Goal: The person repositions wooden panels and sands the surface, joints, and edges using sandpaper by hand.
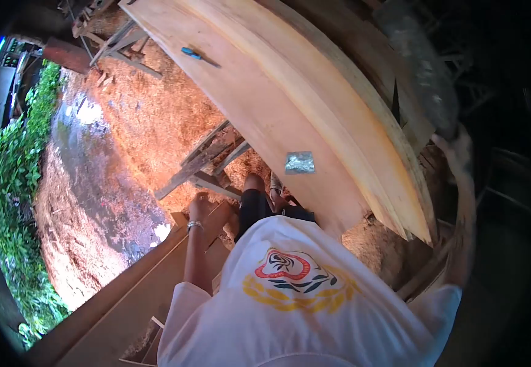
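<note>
My left hand [199, 207], with a bracelet at the wrist, is low beside a wooden plank [132, 293]. Its fingers look curled, and whatever they may hold is hidden. My right hand [455, 150] is raised at the dim right side, closed round the lower end of a long greyish, shiny thing [423, 67], too dark and blurred to name. Before me lie long, wide, pale wooden boards [247, 79]. On the nearest one rest a blue-handled tool [192, 53] with a thin dark shaft and a small silvery, crinkled packet [300, 163].
Wooden trestle legs [195, 160] stand under the boards' left side. Sawdust [149, 98] covers the ground, with a wet dark patch [94, 165] farther left. Green plants [14, 177] line the left edge. Dim frames [504, 183] stand in shadow at right.
</note>
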`<control>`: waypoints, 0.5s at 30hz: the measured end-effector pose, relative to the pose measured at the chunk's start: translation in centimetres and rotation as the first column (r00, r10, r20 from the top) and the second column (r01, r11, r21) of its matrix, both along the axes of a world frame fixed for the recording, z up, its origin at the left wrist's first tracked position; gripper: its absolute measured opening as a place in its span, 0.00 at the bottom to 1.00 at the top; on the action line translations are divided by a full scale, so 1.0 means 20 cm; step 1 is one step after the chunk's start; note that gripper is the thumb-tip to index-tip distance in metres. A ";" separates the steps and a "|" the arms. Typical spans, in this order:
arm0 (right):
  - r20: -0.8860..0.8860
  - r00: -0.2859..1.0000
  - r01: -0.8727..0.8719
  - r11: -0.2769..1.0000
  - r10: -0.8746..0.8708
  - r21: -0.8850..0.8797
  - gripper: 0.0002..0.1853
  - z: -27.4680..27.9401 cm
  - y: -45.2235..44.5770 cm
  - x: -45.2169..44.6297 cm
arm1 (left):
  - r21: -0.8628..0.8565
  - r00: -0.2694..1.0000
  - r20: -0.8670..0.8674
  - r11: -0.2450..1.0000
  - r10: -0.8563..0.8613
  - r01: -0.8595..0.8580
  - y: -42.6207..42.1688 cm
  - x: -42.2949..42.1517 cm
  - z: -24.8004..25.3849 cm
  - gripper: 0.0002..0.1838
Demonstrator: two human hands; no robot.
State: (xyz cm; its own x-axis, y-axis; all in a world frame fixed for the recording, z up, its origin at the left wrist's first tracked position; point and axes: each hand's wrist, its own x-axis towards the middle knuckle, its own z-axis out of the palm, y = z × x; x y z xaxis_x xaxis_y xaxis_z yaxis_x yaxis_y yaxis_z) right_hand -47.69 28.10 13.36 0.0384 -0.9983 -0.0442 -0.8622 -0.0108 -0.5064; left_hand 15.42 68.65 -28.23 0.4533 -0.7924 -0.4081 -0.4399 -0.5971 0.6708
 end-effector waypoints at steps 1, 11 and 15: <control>-0.033 0.996 -0.081 0.996 0.080 -0.034 0.41 -0.15 -0.14 -0.04 | 0.202 0.984 -0.067 0.968 0.166 -0.150 -0.24 -0.04 0.25 0.11; -0.002 0.970 -0.230 0.913 0.245 0.336 0.44 -1.37 -0.69 -0.08 | -0.053 1.000 0.024 0.999 -0.011 0.013 -1.13 0.44 -0.20 0.19; -0.127 0.967 -0.187 0.952 0.222 0.243 0.51 -1.40 -0.73 0.15 | -0.074 0.989 0.117 0.994 0.095 -0.086 -1.51 0.64 -0.43 0.21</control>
State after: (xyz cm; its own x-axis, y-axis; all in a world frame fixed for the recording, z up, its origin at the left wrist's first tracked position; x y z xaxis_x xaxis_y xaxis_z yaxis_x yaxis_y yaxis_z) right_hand -44.76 13.45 -14.73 0.2157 -0.9325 -0.2896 -0.9200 -0.0947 -0.3804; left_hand 28.16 38.46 -36.87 0.5668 -0.7700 -0.2931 -0.4656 -0.5928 0.6571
